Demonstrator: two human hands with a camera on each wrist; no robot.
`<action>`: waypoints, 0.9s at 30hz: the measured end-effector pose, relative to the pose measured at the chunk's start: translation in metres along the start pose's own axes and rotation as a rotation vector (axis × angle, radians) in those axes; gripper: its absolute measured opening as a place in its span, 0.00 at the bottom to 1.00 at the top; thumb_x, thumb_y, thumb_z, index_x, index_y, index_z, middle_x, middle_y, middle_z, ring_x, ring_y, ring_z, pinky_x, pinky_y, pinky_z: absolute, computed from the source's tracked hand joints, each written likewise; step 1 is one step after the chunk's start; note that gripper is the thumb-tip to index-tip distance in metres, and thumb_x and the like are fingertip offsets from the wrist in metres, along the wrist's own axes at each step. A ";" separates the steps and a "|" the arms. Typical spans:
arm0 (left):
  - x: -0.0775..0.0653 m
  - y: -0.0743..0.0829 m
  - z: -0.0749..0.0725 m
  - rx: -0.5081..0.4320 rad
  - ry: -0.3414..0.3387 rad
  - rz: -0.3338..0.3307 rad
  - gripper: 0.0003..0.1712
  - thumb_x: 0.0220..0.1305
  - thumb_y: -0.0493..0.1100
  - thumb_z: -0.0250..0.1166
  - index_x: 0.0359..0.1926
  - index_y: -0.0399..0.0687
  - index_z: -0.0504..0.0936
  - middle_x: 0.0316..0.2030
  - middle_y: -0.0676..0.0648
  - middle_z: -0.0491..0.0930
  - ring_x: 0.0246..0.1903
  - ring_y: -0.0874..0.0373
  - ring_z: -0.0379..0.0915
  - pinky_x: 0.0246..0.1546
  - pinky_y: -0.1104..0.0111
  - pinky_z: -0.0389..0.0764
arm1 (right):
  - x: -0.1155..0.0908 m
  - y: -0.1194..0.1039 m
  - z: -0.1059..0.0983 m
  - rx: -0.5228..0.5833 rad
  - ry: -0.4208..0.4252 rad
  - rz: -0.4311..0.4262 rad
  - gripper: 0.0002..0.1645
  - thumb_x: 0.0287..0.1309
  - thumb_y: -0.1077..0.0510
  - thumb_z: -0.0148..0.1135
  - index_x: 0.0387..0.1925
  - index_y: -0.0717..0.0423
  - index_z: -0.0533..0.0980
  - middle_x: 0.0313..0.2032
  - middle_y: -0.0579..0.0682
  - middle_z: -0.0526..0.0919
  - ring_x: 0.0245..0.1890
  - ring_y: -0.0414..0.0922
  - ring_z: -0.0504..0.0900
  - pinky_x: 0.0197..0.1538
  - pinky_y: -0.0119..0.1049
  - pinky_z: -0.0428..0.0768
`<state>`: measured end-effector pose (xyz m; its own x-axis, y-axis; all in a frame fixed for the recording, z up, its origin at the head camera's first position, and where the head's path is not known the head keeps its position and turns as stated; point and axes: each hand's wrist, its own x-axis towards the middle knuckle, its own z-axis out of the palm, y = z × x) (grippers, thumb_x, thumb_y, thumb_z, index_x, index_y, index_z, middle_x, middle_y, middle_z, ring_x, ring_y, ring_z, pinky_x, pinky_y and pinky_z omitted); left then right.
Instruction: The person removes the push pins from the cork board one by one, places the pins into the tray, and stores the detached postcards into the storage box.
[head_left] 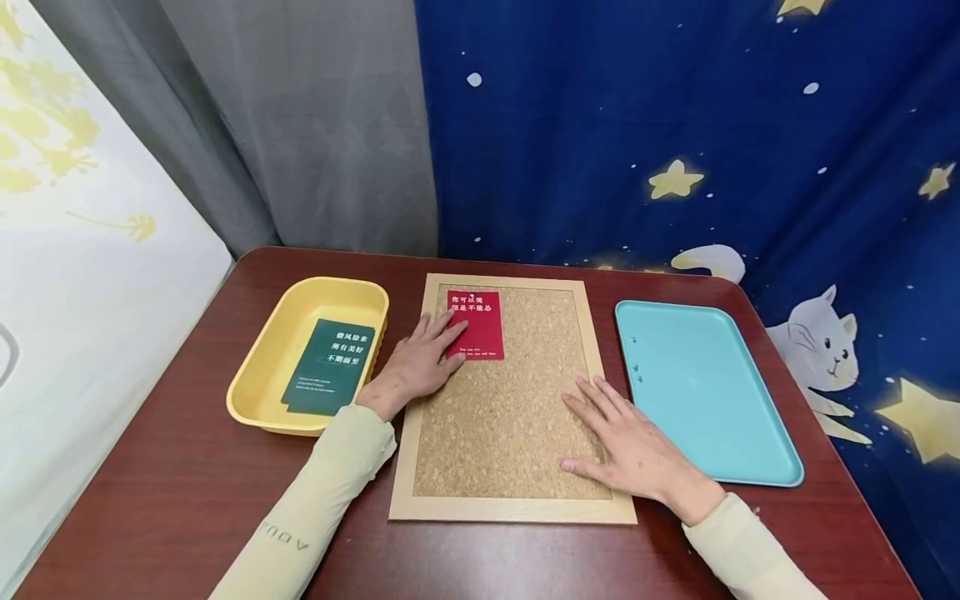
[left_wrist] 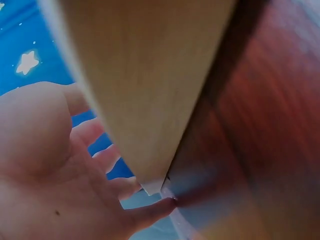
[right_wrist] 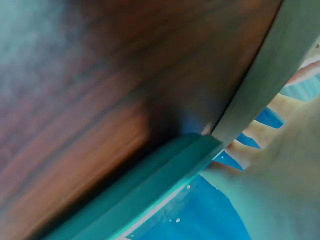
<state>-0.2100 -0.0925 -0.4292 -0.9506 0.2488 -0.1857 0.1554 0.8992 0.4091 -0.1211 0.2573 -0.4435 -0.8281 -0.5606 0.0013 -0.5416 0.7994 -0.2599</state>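
A cork board (head_left: 517,442) with a pale wooden frame lies flat on the table. A red card (head_left: 486,333) with white lettering is at its upper left, with a small pin-like spot at its top edge. My left hand (head_left: 420,362) lies across the left side of the frame, fingers spread, fingertips over the red card. On the board's lower right rests my right hand (head_left: 630,442), fingers extended. Neither holds anything. The wrist views show the frame's side (left_wrist: 145,75) beside the left hand (left_wrist: 50,165), and the right hand (right_wrist: 285,160) near the frame and tray.
Left of the board stands a yellow tub (head_left: 258,392) with dark green cards (head_left: 330,367) in it. A turquoise tray (head_left: 705,392) lies to the right, a few small marks or bits along its left side. Curtains (head_left: 555,150) hang behind the dark red table (head_left: 187,483).
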 end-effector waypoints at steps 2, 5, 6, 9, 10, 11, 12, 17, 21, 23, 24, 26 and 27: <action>0.001 -0.001 0.000 0.005 0.002 0.001 0.39 0.76 0.57 0.57 0.83 0.61 0.56 0.85 0.48 0.45 0.84 0.37 0.34 0.77 0.32 0.54 | 0.002 0.001 -0.002 -0.004 0.004 -0.010 0.55 0.60 0.22 0.61 0.80 0.44 0.62 0.82 0.54 0.58 0.82 0.61 0.54 0.78 0.62 0.64; 0.001 -0.002 0.000 0.017 0.000 0.002 0.39 0.76 0.56 0.57 0.83 0.61 0.56 0.85 0.48 0.45 0.84 0.37 0.34 0.77 0.33 0.54 | 0.006 0.002 -0.006 -0.012 0.014 -0.023 0.53 0.60 0.23 0.63 0.78 0.43 0.65 0.80 0.54 0.62 0.80 0.61 0.59 0.74 0.63 0.69; 0.001 -0.002 0.001 0.025 -0.001 0.005 0.39 0.76 0.56 0.57 0.82 0.61 0.57 0.85 0.47 0.46 0.84 0.37 0.34 0.77 0.33 0.55 | 0.007 0.003 -0.007 -0.012 0.020 -0.031 0.51 0.60 0.24 0.64 0.77 0.44 0.67 0.79 0.55 0.64 0.79 0.61 0.61 0.73 0.63 0.71; 0.000 -0.003 0.001 0.053 -0.011 0.019 0.37 0.77 0.56 0.56 0.82 0.60 0.58 0.85 0.47 0.47 0.84 0.37 0.34 0.77 0.33 0.55 | 0.012 0.004 -0.012 -0.024 0.034 -0.047 0.46 0.61 0.27 0.66 0.73 0.44 0.72 0.76 0.55 0.69 0.76 0.59 0.67 0.68 0.63 0.75; 0.000 -0.003 0.001 0.060 -0.013 0.023 0.37 0.77 0.56 0.55 0.82 0.60 0.59 0.84 0.46 0.48 0.84 0.37 0.34 0.77 0.33 0.55 | 0.014 0.004 -0.013 -0.028 0.038 -0.052 0.44 0.61 0.28 0.66 0.72 0.45 0.73 0.74 0.55 0.71 0.74 0.58 0.68 0.67 0.63 0.76; 0.000 -0.003 0.001 0.065 -0.015 0.028 0.36 0.78 0.55 0.55 0.82 0.59 0.59 0.84 0.46 0.49 0.84 0.36 0.34 0.77 0.33 0.55 | 0.016 0.005 -0.015 -0.031 0.040 -0.055 0.43 0.62 0.29 0.67 0.71 0.45 0.75 0.73 0.55 0.73 0.73 0.57 0.70 0.67 0.63 0.76; 0.000 -0.003 0.001 0.067 -0.017 0.031 0.36 0.78 0.55 0.55 0.82 0.59 0.59 0.84 0.46 0.49 0.84 0.36 0.34 0.78 0.34 0.55 | 0.018 0.005 -0.016 -0.034 0.041 -0.056 0.41 0.62 0.30 0.67 0.69 0.45 0.76 0.71 0.55 0.74 0.72 0.56 0.71 0.67 0.62 0.76; -0.001 -0.005 -0.001 0.044 -0.021 0.034 0.35 0.78 0.55 0.54 0.81 0.60 0.60 0.84 0.46 0.50 0.84 0.38 0.33 0.78 0.34 0.53 | 0.028 0.007 -0.023 -0.017 0.054 -0.056 0.33 0.62 0.33 0.69 0.62 0.46 0.82 0.62 0.51 0.81 0.64 0.51 0.76 0.63 0.56 0.79; 0.000 -0.006 -0.001 0.030 -0.029 0.034 0.35 0.78 0.55 0.54 0.81 0.60 0.60 0.84 0.47 0.49 0.85 0.39 0.32 0.79 0.35 0.51 | 0.039 0.009 -0.028 0.006 0.076 -0.062 0.25 0.63 0.38 0.70 0.53 0.48 0.85 0.51 0.46 0.85 0.53 0.46 0.79 0.54 0.49 0.81; 0.001 -0.006 -0.001 0.019 -0.030 0.038 0.35 0.78 0.54 0.54 0.82 0.60 0.60 0.84 0.47 0.48 0.85 0.39 0.32 0.80 0.35 0.49 | 0.045 0.011 -0.031 0.038 0.082 -0.049 0.22 0.64 0.40 0.70 0.50 0.49 0.86 0.46 0.46 0.86 0.48 0.45 0.80 0.50 0.46 0.81; 0.001 -0.007 0.000 0.017 -0.029 0.040 0.35 0.78 0.54 0.54 0.82 0.60 0.60 0.84 0.47 0.48 0.85 0.39 0.32 0.80 0.35 0.49 | 0.047 0.011 -0.032 0.053 0.084 -0.038 0.20 0.65 0.41 0.70 0.49 0.49 0.86 0.45 0.45 0.86 0.47 0.45 0.81 0.50 0.46 0.82; 0.000 -0.008 0.001 0.011 -0.036 0.038 0.35 0.78 0.54 0.55 0.82 0.60 0.59 0.84 0.46 0.48 0.85 0.39 0.31 0.80 0.35 0.48 | 0.053 0.011 -0.033 0.100 0.075 -0.016 0.18 0.66 0.43 0.69 0.49 0.49 0.86 0.44 0.45 0.87 0.46 0.44 0.83 0.50 0.46 0.84; -0.001 -0.009 0.002 0.011 -0.043 0.033 0.35 0.78 0.54 0.55 0.82 0.60 0.59 0.85 0.47 0.48 0.85 0.39 0.31 0.81 0.36 0.48 | 0.055 0.010 -0.033 0.128 0.064 -0.002 0.18 0.67 0.43 0.69 0.50 0.48 0.86 0.45 0.45 0.87 0.46 0.44 0.84 0.50 0.45 0.84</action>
<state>-0.2098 -0.1002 -0.4341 -0.9325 0.2933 -0.2109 0.1894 0.8941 0.4058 -0.1768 0.2414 -0.4140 -0.8368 -0.5440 0.0621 -0.5237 0.7622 -0.3804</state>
